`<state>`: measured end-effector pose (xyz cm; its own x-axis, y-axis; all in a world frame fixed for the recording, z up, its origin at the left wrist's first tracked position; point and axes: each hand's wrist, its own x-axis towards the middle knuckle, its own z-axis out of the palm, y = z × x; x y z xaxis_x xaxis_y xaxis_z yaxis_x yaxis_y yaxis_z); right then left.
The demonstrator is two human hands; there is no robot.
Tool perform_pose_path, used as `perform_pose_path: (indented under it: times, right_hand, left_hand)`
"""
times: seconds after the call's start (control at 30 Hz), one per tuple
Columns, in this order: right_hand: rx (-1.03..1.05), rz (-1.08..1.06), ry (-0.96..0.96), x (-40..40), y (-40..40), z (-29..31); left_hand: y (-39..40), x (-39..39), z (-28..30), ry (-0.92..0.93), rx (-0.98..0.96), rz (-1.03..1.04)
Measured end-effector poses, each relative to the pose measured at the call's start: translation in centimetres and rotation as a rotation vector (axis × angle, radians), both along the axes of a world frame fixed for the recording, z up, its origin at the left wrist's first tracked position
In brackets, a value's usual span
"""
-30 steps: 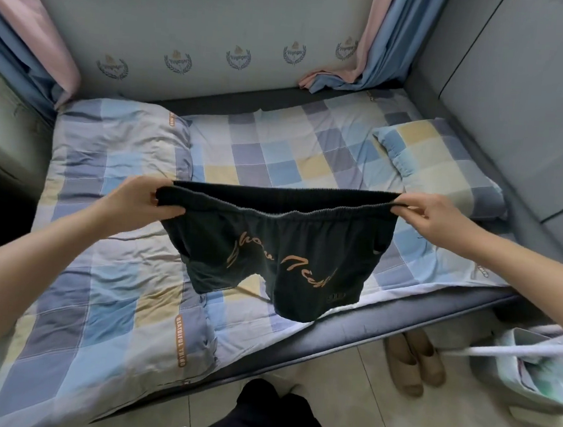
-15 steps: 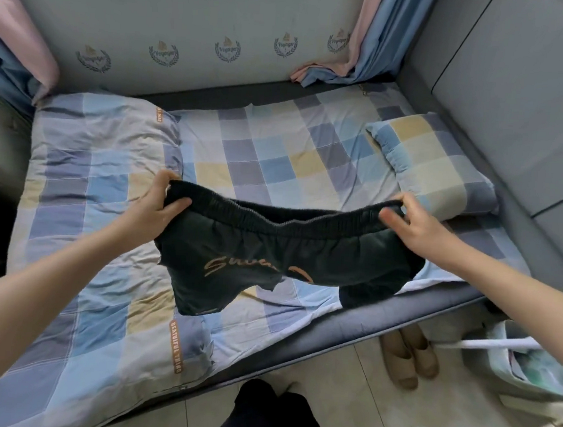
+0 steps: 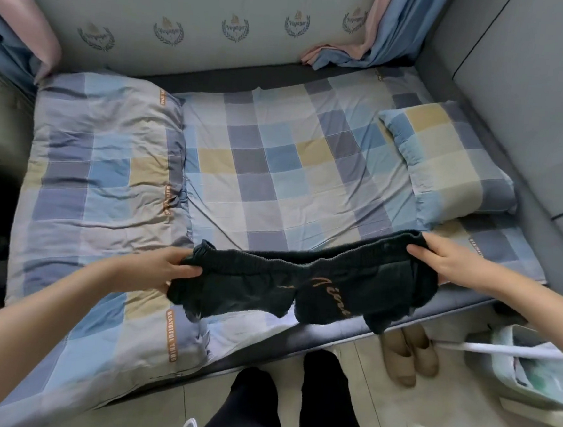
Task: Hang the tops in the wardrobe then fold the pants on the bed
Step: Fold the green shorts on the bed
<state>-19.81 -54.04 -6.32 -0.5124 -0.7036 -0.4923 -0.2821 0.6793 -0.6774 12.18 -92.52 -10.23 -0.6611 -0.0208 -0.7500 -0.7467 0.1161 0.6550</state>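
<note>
Both arms outstretched, left hand [image 3: 166, 267] and right hand [image 3: 443, 259] pinch the shorts' [image 3: 304, 290] waistband

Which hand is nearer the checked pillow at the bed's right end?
Right. The right hand holds the shorts just below the pillow; the left hand holds their far end.
</note>
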Motion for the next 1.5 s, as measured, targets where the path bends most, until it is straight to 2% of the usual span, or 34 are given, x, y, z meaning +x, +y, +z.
perform_pose_path:
  times: [0.07, 0.2, 0.3, 0.43, 0.47, 0.53, 0.6, 0.7, 0.8, 0.97, 1.07, 1.13, 1.37, 1.43, 1.5]
  right_hand:
    - [0.049, -0.029, -0.148, -1.1, 0.6, -0.3]
    - [0.144, 0.049, -0.440, -5.2, 1.4, -1.1]
    - [0.268, 0.138, -0.504, -9.3, 1.2, -1.5]
    - [0.357, 0.169, -0.502, -14.0, -1.3, -2.5]
    - [0.346, 0.148, -0.490, -14.6, -2.2, -3.1]
    - [0.281, 0.126, -0.391, -16.2, -4.9, -5.8]
    - [0.186, 0.152, -0.146, -17.5, -8.1, -10.3]
    - [0.162, 0.163, 0.152, -18.8, -11.8, -19.5]
    - [0.158, 0.084, 0.206, -19.3, -14.2, -30.3]
    - [0.120, -0.085, 0.175, -19.2, -15.9, -43.4]
    - [0.063, -0.163, 0.221, -19.5, -16.6, -46.5]
    - [0.014, -0.154, 0.274, -20.0, -17.5, -46.7]
    - [-0.077, -0.106, 0.458, -25.9, -25.6, -43.4]
    - [-0.057, -0.165, 0.506, -28.3, -29.3, -42.6]
    - [-0.018, -0.216, 0.521, -30.4, -32.2, -42.7]
  left_hand:
    - [0.7, -0.4, -0.1, -0.157, 0.110, 0.041]
    - [1.9, -2.3, 0.2, -0.377, 0.256, 0.097]
    - [2.7, -4.2, 0.1, -0.450, 0.261, 0.110]
    - [2.1, -6.9, -1.7, -0.426, 0.160, 0.173]
    - [1.8, -7.6, -2.4, -0.403, 0.106, 0.204]
    - [1.0, -9.8, -5.5, -0.307, -0.120, 0.242]
    - [0.0, -12.2, -10.0, -0.159, -0.419, 0.201]
    - [-1.1, -15.2, -18.9, -0.039, -0.638, 0.226]
    - [-2.1, -17.0, -29.7, -0.089, -0.747, 0.306]
    - [-2.5, -17.6, -42.5, -0.080, -0.676, 0.427]
    - [-4.1, -17.5, -45.0, 0.011, -0.691, 0.493]
    - [-5.8, -17.9, -44.9, 0.056, -0.777, 0.475]
    - [-13.8, -24.4, -40.5, 0.183, -0.952, 0.419]
    - [-17.4, -27.4, -40.0, 0.173, -1.080, 0.494]
    - [-19.9, -29.9, -40.7, 0.103, -1.116, 0.593]
